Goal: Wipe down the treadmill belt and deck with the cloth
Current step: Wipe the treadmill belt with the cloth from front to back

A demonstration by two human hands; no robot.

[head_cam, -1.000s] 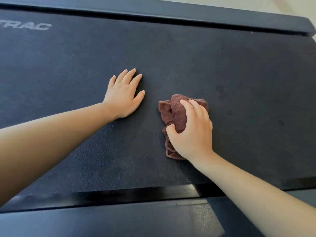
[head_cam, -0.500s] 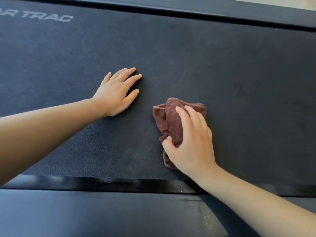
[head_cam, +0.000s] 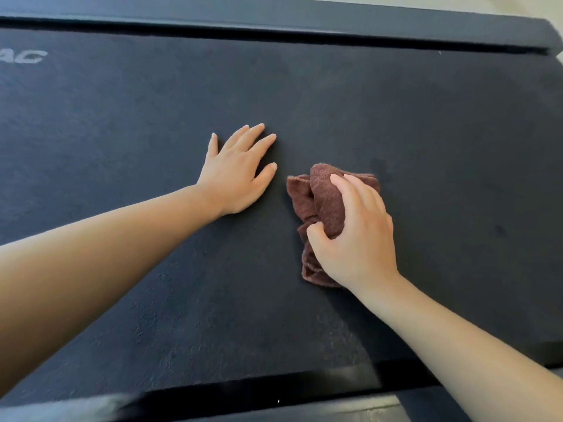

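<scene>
**Cloth bunched under the right hand, mid-belt**

From the head view, a good deal was cut off. The pale lettering (head_cam: 26, 56) at the belt's left edge ran out of frame, and I could read only "AC". Both forearms left the picture at the bottom. The near rail (head_cam: 335, 412) showed only as a thin strip, blurred at its left end.

The cloth (head_cam: 323, 202) lay near the middle of the belt (head_cam: 426, 132), partly hidden. Its lower end disappeared beneath the heel of the right hand (head_cam: 355, 236). That hand's fingers (head_cam: 344, 193) curled over the top of the bundle, and the thumb pinched a fold from the left. I could not tell how much fabric sat under the palm.

The left hand (head_cam: 236, 178) lay flat on the belt just beside the cloth, apart from it. Its fingers were straight and slightly spread, with the thumb held out.

The cloth was brown terry, crumpled into thick, soft folds. The belt was dark, matte and finely grained, with a few darker blotches (head_cam: 380, 166) beyond and to the right of the cloth. The far rail (head_cam: 274, 16) looked smooth and dark.
</scene>
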